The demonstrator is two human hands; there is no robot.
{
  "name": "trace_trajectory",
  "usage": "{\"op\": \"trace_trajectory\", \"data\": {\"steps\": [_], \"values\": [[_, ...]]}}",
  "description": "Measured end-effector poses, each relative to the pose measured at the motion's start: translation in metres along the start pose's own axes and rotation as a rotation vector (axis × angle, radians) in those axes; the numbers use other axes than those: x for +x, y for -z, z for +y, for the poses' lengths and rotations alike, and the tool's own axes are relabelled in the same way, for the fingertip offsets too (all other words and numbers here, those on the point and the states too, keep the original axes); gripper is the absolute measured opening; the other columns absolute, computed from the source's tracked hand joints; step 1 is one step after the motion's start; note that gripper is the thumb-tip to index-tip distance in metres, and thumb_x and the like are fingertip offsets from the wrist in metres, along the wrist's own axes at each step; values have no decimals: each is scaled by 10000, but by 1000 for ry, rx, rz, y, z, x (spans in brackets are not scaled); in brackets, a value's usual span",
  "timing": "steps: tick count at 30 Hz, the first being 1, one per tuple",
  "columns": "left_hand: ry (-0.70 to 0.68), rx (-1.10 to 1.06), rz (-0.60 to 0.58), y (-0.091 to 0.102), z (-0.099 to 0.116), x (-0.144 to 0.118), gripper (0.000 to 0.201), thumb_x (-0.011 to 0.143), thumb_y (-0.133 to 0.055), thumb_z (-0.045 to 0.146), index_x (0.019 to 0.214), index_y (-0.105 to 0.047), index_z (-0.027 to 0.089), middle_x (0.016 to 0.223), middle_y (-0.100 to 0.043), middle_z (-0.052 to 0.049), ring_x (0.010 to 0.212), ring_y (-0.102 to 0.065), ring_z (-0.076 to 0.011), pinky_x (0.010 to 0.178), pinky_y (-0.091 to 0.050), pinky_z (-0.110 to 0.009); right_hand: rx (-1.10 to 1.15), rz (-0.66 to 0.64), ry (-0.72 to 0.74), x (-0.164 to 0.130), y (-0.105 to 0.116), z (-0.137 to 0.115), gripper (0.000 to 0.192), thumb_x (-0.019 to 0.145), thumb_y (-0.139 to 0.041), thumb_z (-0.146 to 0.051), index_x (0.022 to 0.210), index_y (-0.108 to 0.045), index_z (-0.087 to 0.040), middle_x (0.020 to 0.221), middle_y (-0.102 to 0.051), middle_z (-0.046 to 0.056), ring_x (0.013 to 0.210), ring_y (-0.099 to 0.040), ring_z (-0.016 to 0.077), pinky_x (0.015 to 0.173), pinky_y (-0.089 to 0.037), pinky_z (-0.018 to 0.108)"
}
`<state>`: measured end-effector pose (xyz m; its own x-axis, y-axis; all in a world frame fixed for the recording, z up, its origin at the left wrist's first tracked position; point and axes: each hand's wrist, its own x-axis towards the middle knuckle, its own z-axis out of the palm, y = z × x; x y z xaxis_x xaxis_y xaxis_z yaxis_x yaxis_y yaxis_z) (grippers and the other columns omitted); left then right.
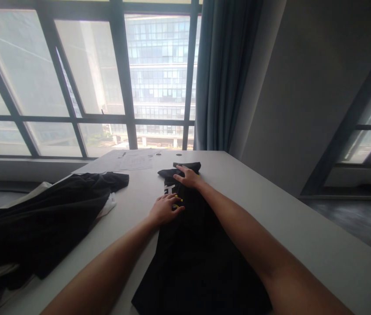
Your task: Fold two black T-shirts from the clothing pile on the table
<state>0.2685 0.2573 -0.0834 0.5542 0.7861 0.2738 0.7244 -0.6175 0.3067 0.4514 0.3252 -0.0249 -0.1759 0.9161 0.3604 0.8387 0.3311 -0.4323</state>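
A: Start at the near edge. What lies closest?

B: One black garment (198, 258), spread flat in a long strip down the white table (303, 227), running away from the near edge. Two bare forearms cross over it, one from each side.

A: And the hands?

B: Two, both on that garment. The left hand (164, 209) lies palm down on its left edge, fingers together and stretched flat, pressing rather than gripping. Small yellow marks (178, 200) show just at its fingertips, and a bit of white print (169, 189) sits beside them.

A: The right one?

B: The right hand (188, 176) rests a little farther on, near the garment's far end, where the cloth is folded over into a dark lump. Its fingers are spread open and flat on the fabric; nothing is clamped in it.

A: Anything else on the table?

B: To the left, well apart from the hands, one loose heap of dark clothes (41, 218), with some white cloth showing beneath it. I cannot count the pieces in it. Farther back lie a few sheets of paper (129, 161), the number unclear, and two small dark round spots (178, 154) near the far edge.

A: Beyond that?

B: A large window (83, 78) with dark frames, one blue-grey curtain (224, 74) at its right, then a grey wall (310, 87).
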Motion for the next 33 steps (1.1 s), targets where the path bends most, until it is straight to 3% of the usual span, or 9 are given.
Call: {"op": "trace_trajectory", "data": {"steps": [4,8,12,14,16,18,20,24,33], "values": [[-11,-7,24,1,1,0,438,895,-534,518,1228,-673,269,1372,-599,-71,1311,-497,-308,1098,-377,-474,-59,-222,77,-10,-27,-11,697,845,-634,-505,1444,-493,-178,1508,-436,123,1397,-397,280,1154,-301,369],[-13,-30,68,2,2,1,376,896,-550,441,1183,-702,252,1292,-654,-85,1234,-558,-307,1052,-412,-454,-48,-244,89,-16,-33,-3,640,825,-643,-543,1382,-572,-235,1478,-484,93,1370,-434,293,1142,-317,382],[46,-113,163,3,2,1,305,928,-496,361,1015,-761,237,1053,-738,-84,1040,-651,-250,922,-481,-367,49,-332,104,-13,-26,1,476,831,-583,-635,1043,-771,-253,1239,-680,42,1160,-613,271,996,-449,326],[77,-144,193,4,3,1,304,928,-492,349,944,-772,230,931,-740,-77,923,-668,-226,844,-494,-336,41,-281,7,-9,-22,3,549,896,-455,-653,947,-779,-213,1032,-741,59,994,-672,250,882,-490,313],[88,-154,210,5,3,1,298,921,-506,347,884,-775,225,824,-723,-65,854,-663,-213,796,-493,-319,-33,-142,-93,-4,-20,4,562,945,-380,-607,1043,-751,-197,1051,-734,81,1002,-665,244,884,-480,317],[85,-154,227,4,3,1,263,901,-540,340,874,-776,226,778,-712,-55,847,-655,-213,784,-492,-316,-131,-113,-151,-1,-21,7,517,931,-456,-564,1254,-658,-214,1308,-632,94,1193,-581,257,996,-427,336],[84,-154,231,3,2,1,208,869,-586,317,876,-774,229,780,-715,-49,856,-652,-215,795,-498,-320,-214,-268,-199,0,-25,10,654,875,-556,-572,1437,-495,-242,1535,-406,91,1396,-378,290,1118,-320,397],[-4,-131,191,-1,-1,2,106,794,-662,240,834,-761,247,917,-736,-28,957,-631,-228,910,-497,-344,-276,-501,-239,-6,-36,16,810,885,-452,-668,1561,-236,-277,1642,-98,58,1504,-38,307,1182,-92,562],[-81,15,104,2,2,-5,309,861,-627,440,1102,-716,267,1247,-644,-51,1166,-537,-306,1017,-434,-478,-318,-434,-280,-12,-43,14,738,936,-304,-662,1567,-180,-300,1646,-62,50,1503,-12,316,1131,-51,664]]}}
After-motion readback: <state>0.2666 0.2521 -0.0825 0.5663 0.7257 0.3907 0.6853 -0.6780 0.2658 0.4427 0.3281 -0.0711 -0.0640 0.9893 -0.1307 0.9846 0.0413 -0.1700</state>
